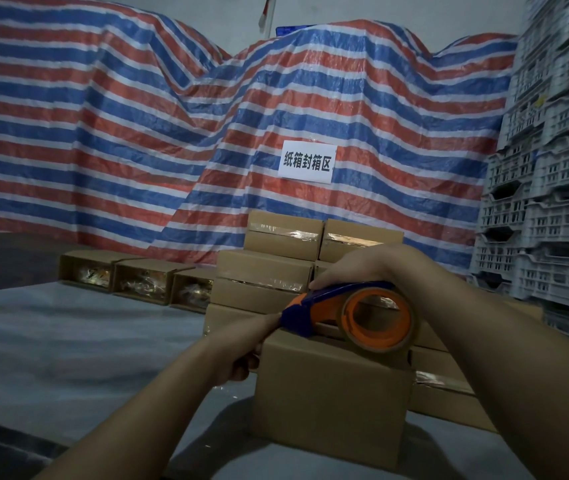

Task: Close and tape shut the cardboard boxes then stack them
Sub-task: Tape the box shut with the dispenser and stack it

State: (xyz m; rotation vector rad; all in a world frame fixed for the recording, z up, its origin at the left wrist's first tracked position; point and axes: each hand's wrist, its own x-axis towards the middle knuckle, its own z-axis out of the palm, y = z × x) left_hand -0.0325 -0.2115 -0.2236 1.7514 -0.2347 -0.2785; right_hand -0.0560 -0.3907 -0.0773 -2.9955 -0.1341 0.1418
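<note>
A closed cardboard box (331, 393) stands on the grey table right in front of me. My right hand (355, 268) grips a blue and orange tape dispenser (352, 315) from above, its blade end resting on the box's top left edge. My left hand (241, 351) holds the box's upper left corner, fingers pressed against the side just under the dispenser's nose. Behind the box, a stack of taped boxes (276, 268) rises in several layers. More taped boxes (442, 379) lie to the right.
Three open boxes (137, 280) with shiny contents lie on their sides at the back left. A striped red, white and blue tarp (137, 133) with a paper sign (308, 162) hangs behind. Grey plastic crates (546, 185) are piled at the right. Bare table surface (68, 341) spreads left.
</note>
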